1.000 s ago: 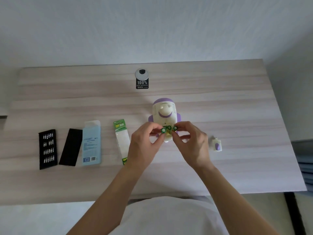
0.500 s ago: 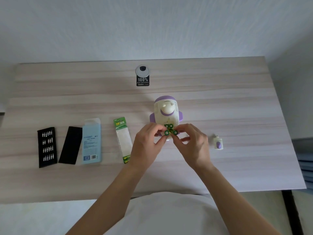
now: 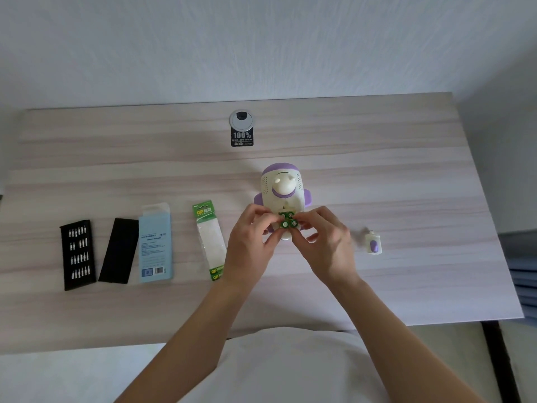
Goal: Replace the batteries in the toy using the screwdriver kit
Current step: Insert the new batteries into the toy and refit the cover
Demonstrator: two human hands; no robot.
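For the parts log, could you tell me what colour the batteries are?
Green batteries, seen in the head view.
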